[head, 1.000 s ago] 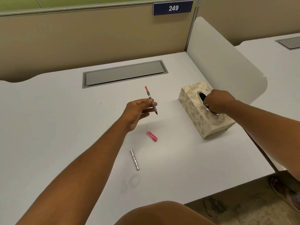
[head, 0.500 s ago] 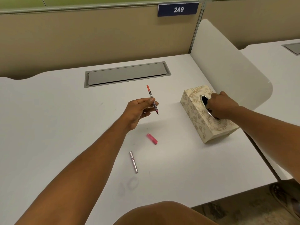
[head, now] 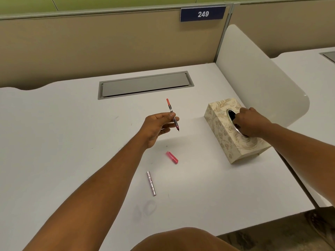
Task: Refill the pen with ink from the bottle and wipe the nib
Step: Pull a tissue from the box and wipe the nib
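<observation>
**Reaching for a tissue, nib not yet wiped**

While the left hand [head: 155, 127] pinches the thin red-ended pen insert [head: 172, 115] above the white desk [head: 54, 142], nib down, the right hand [head: 251, 124] has its curled fingers in the slot of the cream patterned tissue box [head: 223, 134]; whether they hold a tissue, I cannot tell. No ink bottle is visible. A pink cap [head: 172, 157] and a silver barrel [head: 151, 183] lie near, so wiping and reassembly probably remain.

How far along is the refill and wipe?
Pen is apart: silver barrel and pink cap lie on the desk. Left hand holds the pen's inner section, nib down. Right hand reaches into the tissue box. Wiping and reassembly remain. No ink bottle visible.
</observation>
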Demonstrator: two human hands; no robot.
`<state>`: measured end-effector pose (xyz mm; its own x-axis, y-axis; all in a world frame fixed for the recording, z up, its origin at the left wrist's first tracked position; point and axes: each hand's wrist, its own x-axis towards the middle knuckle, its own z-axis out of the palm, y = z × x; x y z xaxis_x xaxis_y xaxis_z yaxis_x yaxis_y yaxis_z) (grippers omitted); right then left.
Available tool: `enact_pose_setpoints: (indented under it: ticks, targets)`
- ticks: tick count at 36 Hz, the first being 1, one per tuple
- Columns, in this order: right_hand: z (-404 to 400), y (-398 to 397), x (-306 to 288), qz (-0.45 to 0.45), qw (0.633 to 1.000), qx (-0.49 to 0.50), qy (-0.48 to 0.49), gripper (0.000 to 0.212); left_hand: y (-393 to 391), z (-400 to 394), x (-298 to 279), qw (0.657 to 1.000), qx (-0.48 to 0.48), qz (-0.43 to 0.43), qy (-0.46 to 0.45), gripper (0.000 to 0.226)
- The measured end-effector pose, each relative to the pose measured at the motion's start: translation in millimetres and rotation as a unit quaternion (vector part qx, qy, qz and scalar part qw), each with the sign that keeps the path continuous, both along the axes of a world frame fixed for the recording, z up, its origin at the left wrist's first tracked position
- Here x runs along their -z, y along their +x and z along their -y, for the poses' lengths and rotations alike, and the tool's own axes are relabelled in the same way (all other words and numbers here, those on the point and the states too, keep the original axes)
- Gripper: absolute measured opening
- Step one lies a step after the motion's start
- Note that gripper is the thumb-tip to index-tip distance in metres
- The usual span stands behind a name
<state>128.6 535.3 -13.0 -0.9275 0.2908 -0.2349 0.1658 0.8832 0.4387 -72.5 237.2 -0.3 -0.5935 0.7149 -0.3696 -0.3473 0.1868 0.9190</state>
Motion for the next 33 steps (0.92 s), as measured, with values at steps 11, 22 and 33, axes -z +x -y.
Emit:
enact_pose_setpoints:
  ticks: [11, 22, 33]
  targets:
    - [-11, 11, -17, -0.147, 0.981, 0.022, -0.128, 0.013, -6, 5, 1, 1.000, -0.002, -0.002, 0.003, 0.015]
    - [18, 2, -71, -0.347, 0.865, 0.196, -0.304, 0.010, -1, 6, -5, 1.000, 0.009, -0.005, 0.012, 0.015]
    - [90, -35, -94, -0.454, 0.757, 0.182, -0.433, 0.007, 0, 21, -16, 1.000, -0.009, -0.002, 0.029, 0.024]
